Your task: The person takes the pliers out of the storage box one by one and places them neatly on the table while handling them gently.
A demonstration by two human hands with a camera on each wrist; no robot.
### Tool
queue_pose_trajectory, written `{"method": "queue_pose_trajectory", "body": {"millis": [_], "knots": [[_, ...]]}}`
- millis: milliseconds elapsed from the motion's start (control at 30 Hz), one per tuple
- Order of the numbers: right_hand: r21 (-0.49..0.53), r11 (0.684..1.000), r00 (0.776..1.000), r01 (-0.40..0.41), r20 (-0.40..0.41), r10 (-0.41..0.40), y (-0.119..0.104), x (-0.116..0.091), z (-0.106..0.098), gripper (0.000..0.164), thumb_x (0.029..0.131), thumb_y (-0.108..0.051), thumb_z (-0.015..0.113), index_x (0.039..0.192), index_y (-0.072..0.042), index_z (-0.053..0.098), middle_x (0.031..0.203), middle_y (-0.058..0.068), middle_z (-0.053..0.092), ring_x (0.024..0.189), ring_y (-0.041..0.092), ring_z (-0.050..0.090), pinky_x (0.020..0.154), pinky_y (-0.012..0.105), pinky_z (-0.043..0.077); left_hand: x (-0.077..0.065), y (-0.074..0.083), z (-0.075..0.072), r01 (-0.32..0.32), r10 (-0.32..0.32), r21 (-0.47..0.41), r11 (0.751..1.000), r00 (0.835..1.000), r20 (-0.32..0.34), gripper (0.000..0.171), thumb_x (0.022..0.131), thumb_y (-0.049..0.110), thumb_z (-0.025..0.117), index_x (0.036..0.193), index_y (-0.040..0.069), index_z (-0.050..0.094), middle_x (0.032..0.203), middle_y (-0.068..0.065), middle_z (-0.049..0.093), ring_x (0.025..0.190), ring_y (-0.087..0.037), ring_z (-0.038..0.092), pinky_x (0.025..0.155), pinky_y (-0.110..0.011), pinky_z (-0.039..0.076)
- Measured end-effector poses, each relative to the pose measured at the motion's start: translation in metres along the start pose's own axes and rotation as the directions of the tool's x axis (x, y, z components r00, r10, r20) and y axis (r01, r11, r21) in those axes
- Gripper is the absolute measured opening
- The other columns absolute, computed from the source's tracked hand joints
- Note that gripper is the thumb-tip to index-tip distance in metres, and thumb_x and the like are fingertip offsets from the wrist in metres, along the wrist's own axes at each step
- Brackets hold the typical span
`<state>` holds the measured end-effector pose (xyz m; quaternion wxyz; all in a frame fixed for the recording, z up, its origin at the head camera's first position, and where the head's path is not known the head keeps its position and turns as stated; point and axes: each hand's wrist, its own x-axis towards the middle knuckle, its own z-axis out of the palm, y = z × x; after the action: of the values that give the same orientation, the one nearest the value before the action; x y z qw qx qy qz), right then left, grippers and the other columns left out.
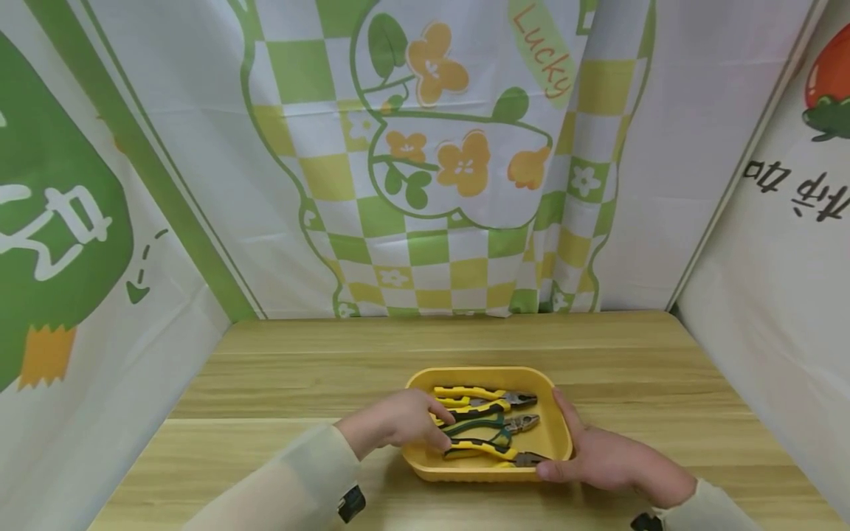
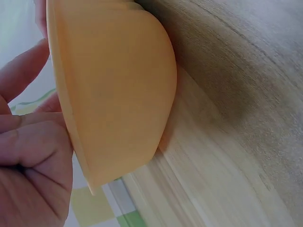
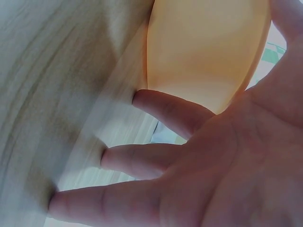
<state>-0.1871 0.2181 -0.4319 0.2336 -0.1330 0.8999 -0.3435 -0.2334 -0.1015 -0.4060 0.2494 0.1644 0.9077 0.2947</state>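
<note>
A yellow plastic tray [image 1: 488, 476] stands on the table with several pliers in it, their metal heads toward the right. Pliers with yellow-and-black handles [image 1: 468, 391] lie at the back, and another yellow-and-black pair [image 1: 479, 445] lies along the front. Between them are green-handled pliers [image 1: 522, 423]. My left hand [image 1: 405, 419] reaches over the tray's left rim, thumb and forefinger spread apart by the handle ends. At the right end, my right hand [image 1: 607, 453] rests against the tray, thumb at the front rim. In the right wrist view, its straight fingers [image 3: 132, 161] touch the tabletop.
The wood-grain table [image 1: 319, 376] runs back to a white curtain [image 1: 451, 251] with green and yellow checks. Printed cloth walls, the left wall [image 1: 179, 310] and the right wall [image 1: 750, 310], border the table. Dark straps [image 1: 352, 504] sit at the wrists.
</note>
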Motion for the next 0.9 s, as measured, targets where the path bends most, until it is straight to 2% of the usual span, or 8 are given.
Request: {"method": "queue_pose_trajectory", "body": {"millis": [67, 167, 267, 367, 667, 900], "knots": [[-0.001, 1.0, 1.0, 0.004, 0.001, -0.004, 0.001, 0.0, 0.0, 0.126, 0.086, -0.048, 0.076, 0.153, 0.004, -0.017, 0.091, 0.012, 0.068, 0.08, 0.021, 0.061, 0.088, 0.049, 0.047, 0.001, 0.001, 0.001, -0.003, 0.003, 0.025, 1.0, 1.0, -0.006, 0.033, 0.079, 0.028, 0.084, 0.111, 0.021, 0.077, 0.127, -0.006, 0.064, 0.124, -0.033, 0.052, 0.097, -0.05, 0.044], [0.004, 1.0, 1.0, 0.008, 0.004, -0.008, 0.003, 0.001, 0.0, 0.126, 0.086, -0.048, 0.076, 0.153, 0.003, -0.018, 0.092, 0.013, 0.068, 0.08, 0.021, 0.062, 0.089, 0.049, 0.047, 0.004, 0.005, 0.002, -0.02, 0.02, 0.111, 0.994, 1.0, 0.002, 0.031, 0.081, 0.028, 0.083, 0.111, 0.021, 0.077, 0.124, -0.002, 0.066, 0.122, -0.029, 0.054, 0.098, -0.046, 0.045], [0.002, 1.0, 1.0, 0.008, 0.003, -0.008, 0.004, 0.001, 0.001, 0.126, 0.086, -0.048, 0.076, 0.153, 0.003, -0.018, 0.096, 0.016, 0.068, 0.082, 0.021, 0.061, 0.09, 0.05, 0.046, 0.007, 0.01, 0.005, -0.051, 0.048, 0.229, 0.972, 0.999, 0.019, 0.028, 0.083, 0.027, 0.081, 0.11, 0.02, 0.078, 0.119, 0.003, 0.068, 0.121, -0.023, 0.056, 0.098, -0.041, 0.046], [-0.005, 1.0, 1.0, 0.006, 0.0, -0.006, 0.004, 0.002, 0.001, 0.126, 0.086, -0.049, 0.076, 0.153, 0.002, -0.018, 0.096, 0.015, 0.068, 0.082, 0.021, 0.061, 0.088, 0.049, 0.047, 0.01, 0.014, 0.008, -0.069, 0.064, 0.298, 0.952, 0.998, 0.027, 0.024, 0.085, 0.026, 0.079, 0.108, 0.021, 0.079, 0.115, 0.007, 0.069, 0.118, -0.019, 0.057, 0.097, -0.036, 0.047], [-0.027, 1.0, 1.0, 0.009, -0.001, -0.009, 0.004, 0.002, 0.0, 0.126, 0.086, -0.049, 0.075, 0.153, 0.004, -0.017, 0.092, 0.013, 0.068, 0.081, 0.021, 0.061, 0.088, 0.049, 0.047, 0.018, 0.023, 0.016, -0.04, 0.033, 0.332, 0.943, 0.999, 0.025, 0.011, 0.086, 0.023, 0.079, 0.096, 0.025, 0.081, 0.101, 0.011, 0.069, 0.108, -0.012, 0.06, 0.094, -0.033, 0.048], [-0.018, 1.0, 1.0, 0.01, 0.007, -0.01, 0.002, 0.0, 0.0, 0.126, 0.087, -0.05, 0.074, 0.152, 0.003, -0.019, 0.083, 0.007, 0.067, 0.076, 0.02, 0.062, 0.086, 0.047, 0.048, 0.024, 0.026, 0.017, -0.051, 0.033, 0.394, 0.918, 0.998, 0.053, 0.012, 0.086, 0.022, 0.08, 0.097, 0.025, 0.081, 0.1, 0.014, 0.069, 0.106, -0.009, 0.06, 0.094, -0.03, 0.048]]}}
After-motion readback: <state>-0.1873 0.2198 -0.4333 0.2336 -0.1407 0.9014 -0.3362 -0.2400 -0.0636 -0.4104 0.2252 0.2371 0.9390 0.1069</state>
